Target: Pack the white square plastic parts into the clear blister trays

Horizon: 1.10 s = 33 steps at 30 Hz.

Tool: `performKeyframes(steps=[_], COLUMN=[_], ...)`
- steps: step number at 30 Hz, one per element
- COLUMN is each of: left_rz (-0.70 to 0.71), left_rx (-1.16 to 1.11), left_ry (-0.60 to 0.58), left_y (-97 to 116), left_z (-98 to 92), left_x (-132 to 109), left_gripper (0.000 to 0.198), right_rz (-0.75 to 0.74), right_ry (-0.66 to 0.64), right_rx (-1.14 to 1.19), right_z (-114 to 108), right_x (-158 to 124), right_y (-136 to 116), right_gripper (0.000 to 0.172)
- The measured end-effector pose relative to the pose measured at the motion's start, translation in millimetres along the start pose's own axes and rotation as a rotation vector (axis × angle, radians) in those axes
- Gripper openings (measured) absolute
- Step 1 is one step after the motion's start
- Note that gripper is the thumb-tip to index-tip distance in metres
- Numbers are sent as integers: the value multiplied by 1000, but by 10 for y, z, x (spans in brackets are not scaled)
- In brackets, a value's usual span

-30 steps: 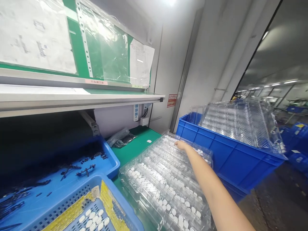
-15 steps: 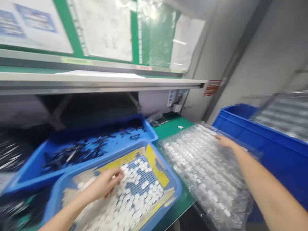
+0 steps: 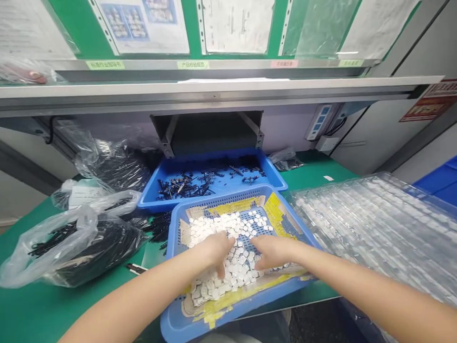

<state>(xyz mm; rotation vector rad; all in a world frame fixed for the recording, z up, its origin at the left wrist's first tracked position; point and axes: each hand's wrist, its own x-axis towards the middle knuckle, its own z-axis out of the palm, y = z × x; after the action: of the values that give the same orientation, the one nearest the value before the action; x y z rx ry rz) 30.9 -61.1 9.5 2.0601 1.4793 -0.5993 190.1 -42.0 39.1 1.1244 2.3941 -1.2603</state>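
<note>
Both my hands are inside a blue perforated basket (image 3: 237,312) lined with torn yellow and tan tape. It holds many small white plastic pieces (image 3: 232,274), heaped mostly at the left and front. Over the middle of the heap, my left hand (image 3: 220,250) points downward with thumb and fingers apart. Facing it from the right, my right hand (image 3: 274,251) reaches low over the pieces, its thumb and fingers also spread. Some fingertips are hidden, and no piece clearly shows in either grip. To the right lies a clear plastic tray (image 3: 374,228) with rows of white pieces.
Behind the basket stands a blue bin (image 3: 148,200) with black parts (image 3: 185,186). Clear bags of black parts (image 3: 96,247) lie at the left on the green table (image 3: 21,305). A shelf (image 3: 214,90) crosses above. A blue crate (image 3: 441,178) is at far right.
My right hand has left the clear tray and come into the basket. My left hand stays over the white pieces, its fingers now more spread. The view has turned left.
</note>
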Motion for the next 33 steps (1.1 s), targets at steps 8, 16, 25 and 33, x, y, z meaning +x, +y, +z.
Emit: performKeyframes(steps=[8,16,25,33], left_rz=[107,234,314,45], left_rx=[56,-291,-1135,-556], left_ry=[-103,169,341,465], left_y=[-59,-201,-324,-404], left_z=[-72,-301,-352,-220], left_x=[-29,-247,-275,-177], left_gripper=[52,24,20,25], right_rz=[212,266,-96,-121], right_ry=[-96,-25,-34,89], right_rx=[640,1419,1720,1666], right_z=[479,286,144,217], right_x=[412,469,238,136], right_y=[-196,-185,-180,-167], right_gripper=[21,18,29,36])
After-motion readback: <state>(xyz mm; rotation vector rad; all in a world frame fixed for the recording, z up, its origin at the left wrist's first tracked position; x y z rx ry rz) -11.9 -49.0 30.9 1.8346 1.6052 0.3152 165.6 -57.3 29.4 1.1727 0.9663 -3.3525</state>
